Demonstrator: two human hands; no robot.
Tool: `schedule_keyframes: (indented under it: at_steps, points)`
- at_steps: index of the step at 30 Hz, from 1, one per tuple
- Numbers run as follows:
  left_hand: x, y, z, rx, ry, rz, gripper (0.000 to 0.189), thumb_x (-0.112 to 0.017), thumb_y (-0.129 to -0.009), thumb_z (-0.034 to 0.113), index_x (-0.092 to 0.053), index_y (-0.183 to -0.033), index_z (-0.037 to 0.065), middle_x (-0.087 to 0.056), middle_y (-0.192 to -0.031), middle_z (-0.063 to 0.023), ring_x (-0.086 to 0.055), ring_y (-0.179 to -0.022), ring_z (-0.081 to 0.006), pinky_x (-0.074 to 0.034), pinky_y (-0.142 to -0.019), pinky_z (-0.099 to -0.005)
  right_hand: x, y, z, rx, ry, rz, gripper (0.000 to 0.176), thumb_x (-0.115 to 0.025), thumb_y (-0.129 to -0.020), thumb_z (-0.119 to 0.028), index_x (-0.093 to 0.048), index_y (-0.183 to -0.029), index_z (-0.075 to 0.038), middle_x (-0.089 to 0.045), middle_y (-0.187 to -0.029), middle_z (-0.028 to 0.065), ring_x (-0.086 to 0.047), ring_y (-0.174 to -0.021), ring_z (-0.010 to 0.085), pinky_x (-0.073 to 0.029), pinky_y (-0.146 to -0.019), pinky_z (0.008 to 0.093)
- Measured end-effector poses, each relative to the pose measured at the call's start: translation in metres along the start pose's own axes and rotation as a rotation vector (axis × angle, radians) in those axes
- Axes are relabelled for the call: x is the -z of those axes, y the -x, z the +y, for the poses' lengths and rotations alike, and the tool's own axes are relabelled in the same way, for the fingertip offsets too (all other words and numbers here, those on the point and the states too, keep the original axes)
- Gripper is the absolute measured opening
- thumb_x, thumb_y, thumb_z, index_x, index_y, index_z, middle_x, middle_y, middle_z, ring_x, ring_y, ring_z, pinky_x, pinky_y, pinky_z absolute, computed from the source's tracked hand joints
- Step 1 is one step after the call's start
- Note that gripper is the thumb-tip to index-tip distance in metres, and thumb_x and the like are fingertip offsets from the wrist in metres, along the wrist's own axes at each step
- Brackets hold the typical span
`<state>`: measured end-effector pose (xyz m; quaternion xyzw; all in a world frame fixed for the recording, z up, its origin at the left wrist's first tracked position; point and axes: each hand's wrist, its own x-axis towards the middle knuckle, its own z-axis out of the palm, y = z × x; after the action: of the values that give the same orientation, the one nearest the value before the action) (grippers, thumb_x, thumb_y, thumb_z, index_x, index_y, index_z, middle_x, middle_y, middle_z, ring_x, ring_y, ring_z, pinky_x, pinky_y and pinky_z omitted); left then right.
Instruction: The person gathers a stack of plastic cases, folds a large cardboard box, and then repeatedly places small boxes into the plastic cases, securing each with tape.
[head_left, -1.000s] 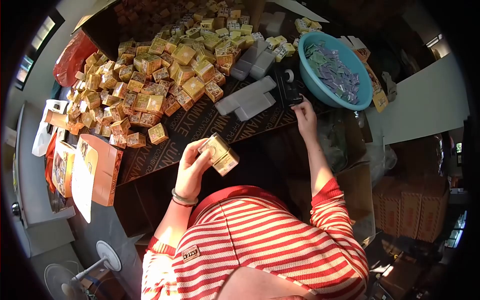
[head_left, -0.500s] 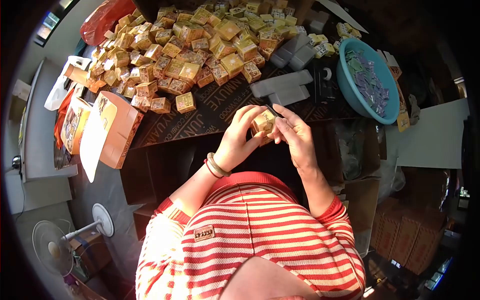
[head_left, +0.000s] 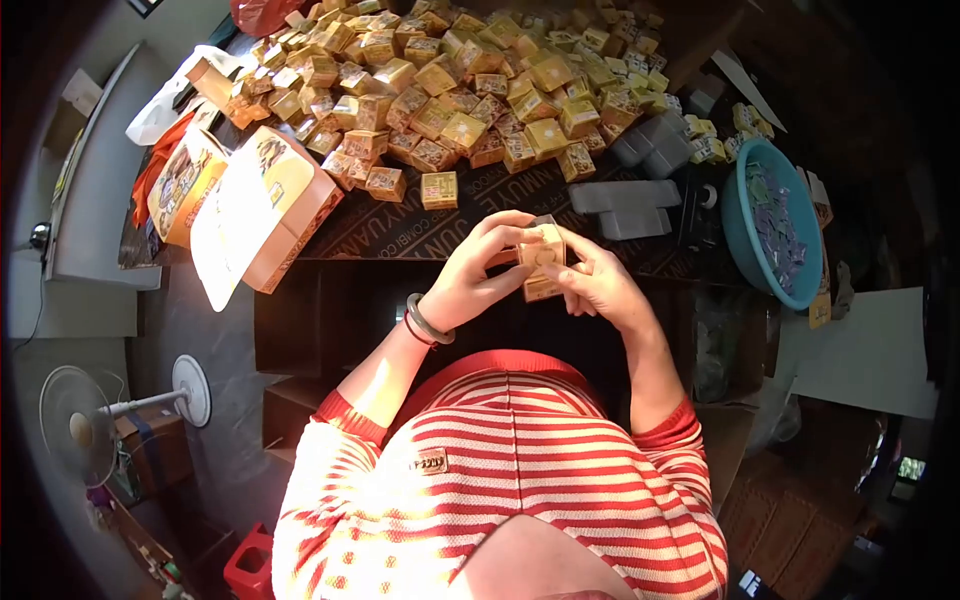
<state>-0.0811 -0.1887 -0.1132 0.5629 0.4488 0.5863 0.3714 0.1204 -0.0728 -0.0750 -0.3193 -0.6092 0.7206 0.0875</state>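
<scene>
A small yellow printed box [head_left: 541, 258] is held between my two hands, just in front of the table's near edge. What looks like transparent plastic shows at its upper end. My left hand [head_left: 482, 268], with bangles at the wrist, grips the box from the left, fingers over its top and thumb on its near face. On the other side my right hand [head_left: 603, 283] closes on it, thumb pressed against the printed face. Beyond them a large pile of similar small boxes [head_left: 463, 132] covers the table, with one single box [head_left: 439, 190] lying nearest my hands.
Transparent plastic cases [head_left: 628, 208] lie right of the pile. Farther right stands a blue basin [head_left: 735, 215] of small purple and green packets. An open orange-and-white carton [head_left: 290, 225] is at the table's left edge. A fan [head_left: 80, 425] stands lower left, near a red stool [head_left: 250, 565].
The view has shifted, so the table things sit farther right. In my hands the box has turned more upright, and its printed face shows more.
</scene>
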Motion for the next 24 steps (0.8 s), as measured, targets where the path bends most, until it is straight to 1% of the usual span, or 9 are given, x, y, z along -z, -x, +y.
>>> schedule_keyframes:
  at_steps: [3,7,10,11,13,16,17,21,24]
  points:
    - [0.022,0.021,0.002,-0.025,-0.001,0.069,0.041,-0.070,-0.094,-0.002,-0.063,-0.133,0.006,-0.046,-0.146,-0.0150,-0.060,-0.122,-0.0205,-0.054,-0.098,-0.0316,-0.022,-0.020,-0.008,-0.075,0.038,-0.058,0.051,-0.078,-0.094,-0.027,-0.055,-0.133,-0.003,-0.063,-0.068,0.0003,-0.055,-0.049,0.0058,-0.038,-0.042,0.0191]
    - [0.046,0.062,0.016,0.131,-0.312,0.377,0.045,-0.071,-0.097,0.013,-0.062,-0.141,0.009,-0.060,-0.119,-0.0112,-0.064,-0.091,-0.0152,-0.055,-0.081,-0.0274,-0.090,-0.053,0.016,0.155,0.255,0.157,0.059,-0.085,-0.088,-0.028,-0.052,-0.130,-0.006,-0.066,-0.071,0.0028,-0.060,-0.057,0.0088,-0.046,-0.049,0.0266]
    - [0.046,0.082,0.021,0.164,-0.206,0.717,0.055,-0.076,-0.093,0.022,-0.057,-0.142,0.006,-0.063,-0.120,-0.0134,-0.065,-0.101,-0.0203,-0.054,-0.086,-0.0293,-0.147,-0.074,0.037,0.625,0.633,0.279,0.061,-0.086,-0.084,-0.027,-0.052,-0.131,-0.009,-0.068,-0.069,0.0064,-0.070,-0.060,0.0225,-0.054,-0.054,0.0364]
    - [0.060,0.090,0.011,0.123,-0.443,0.738,0.052,-0.071,-0.097,0.014,-0.049,-0.144,0.004,-0.059,-0.124,-0.0077,-0.058,-0.107,-0.0149,-0.049,-0.095,-0.0300,-0.162,-0.081,0.040,0.727,0.725,0.256,0.062,-0.085,-0.083,-0.027,-0.052,-0.132,-0.008,-0.069,-0.071,0.0071,-0.070,-0.061,0.0284,-0.055,-0.053,0.0390]
    - [0.081,0.091,0.026,0.211,-0.402,0.871,0.046,-0.071,-0.096,0.011,-0.050,-0.136,0.002,-0.060,-0.120,-0.0075,-0.058,-0.109,-0.0158,-0.047,-0.097,-0.0292,-0.185,-0.098,0.036,0.858,0.726,0.138,0.065,-0.084,-0.083,-0.027,-0.051,-0.136,-0.008,-0.069,-0.078,0.0067,-0.070,-0.064,0.0265,-0.055,-0.055,0.0389]
    - [0.139,0.108,0.040,0.052,-0.172,0.844,0.046,-0.071,-0.095,0.006,-0.054,-0.137,-0.001,-0.061,-0.124,-0.0065,-0.061,-0.109,-0.0143,-0.052,-0.095,-0.0290,-0.200,-0.101,0.010,0.931,0.711,0.013,0.055,-0.079,-0.089,-0.023,-0.055,-0.136,-0.009,-0.069,-0.088,0.0091,-0.070,-0.072,0.0270,-0.056,-0.061,0.0384]
    - [0.162,0.115,0.053,0.212,-0.366,0.877,0.039,-0.071,-0.095,0.006,-0.061,-0.133,0.000,-0.065,-0.120,-0.0062,-0.062,-0.108,-0.0141,-0.052,-0.094,-0.0294,-0.198,-0.101,0.008,0.936,0.719,-0.033,0.052,-0.078,-0.090,-0.022,-0.056,-0.135,-0.009,-0.068,-0.088,0.0095,-0.070,-0.073,0.0274,-0.056,-0.062,0.0382]
    - [0.303,0.152,0.057,0.122,-0.838,0.658,0.025,-0.069,-0.098,0.008,-0.069,-0.121,-0.002,-0.069,-0.100,0.0002,-0.062,-0.091,-0.0081,-0.050,-0.079,-0.0249,-0.179,-0.100,0.020,0.861,0.694,-0.165,0.041,-0.073,-0.094,-0.016,-0.061,-0.132,-0.008,-0.068,-0.088,0.0104,-0.069,-0.072,0.0292,-0.056,-0.064,0.0387]
    - [0.347,0.148,0.067,0.205,-1.007,0.540,0.041,-0.067,-0.094,0.003,-0.064,-0.136,0.003,-0.060,-0.092,0.0033,-0.047,-0.075,-0.0063,-0.042,-0.066,-0.0248,-0.160,-0.092,0.026,0.805,0.714,-0.210,0.041,-0.071,-0.094,-0.012,-0.061,-0.134,-0.010,-0.069,-0.090,0.0108,-0.070,-0.074,0.0291,-0.058,-0.066,0.0390]
